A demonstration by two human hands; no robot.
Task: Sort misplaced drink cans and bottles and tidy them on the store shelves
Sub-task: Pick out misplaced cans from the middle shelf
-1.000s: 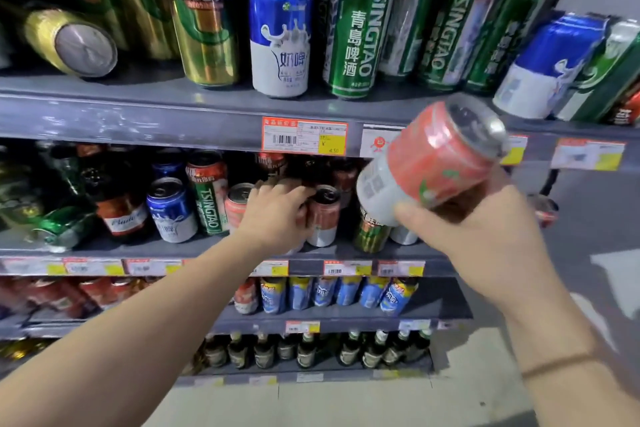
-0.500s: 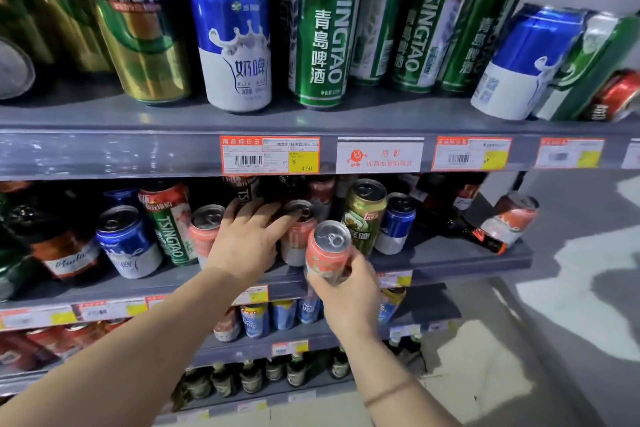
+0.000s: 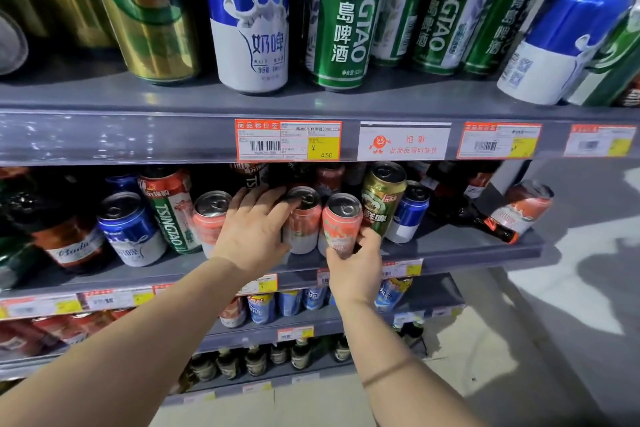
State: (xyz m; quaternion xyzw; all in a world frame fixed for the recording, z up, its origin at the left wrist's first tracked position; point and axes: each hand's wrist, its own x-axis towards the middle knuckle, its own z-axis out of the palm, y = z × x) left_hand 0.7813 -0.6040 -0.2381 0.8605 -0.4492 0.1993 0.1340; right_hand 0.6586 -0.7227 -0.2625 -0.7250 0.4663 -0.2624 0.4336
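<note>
Red can (image 3: 341, 224) now down on middle shelf (image 3: 450, 248), at 3 o'clock of matching can (image 3: 302, 220); right hand (image 3: 356, 262) gripping it, left hand (image 3: 254, 229) flat, probably bracing; row nearly tidied

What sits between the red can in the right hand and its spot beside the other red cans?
Nothing visible: the red can in the right hand stands beside a matching can, which the left hand steadies. A gold-green can flanks it.

Three cans (image 3: 304, 218) abreast on the middle shelf (image 3: 450, 250), a fourth toppled (image 3: 524, 206) far right.
</note>
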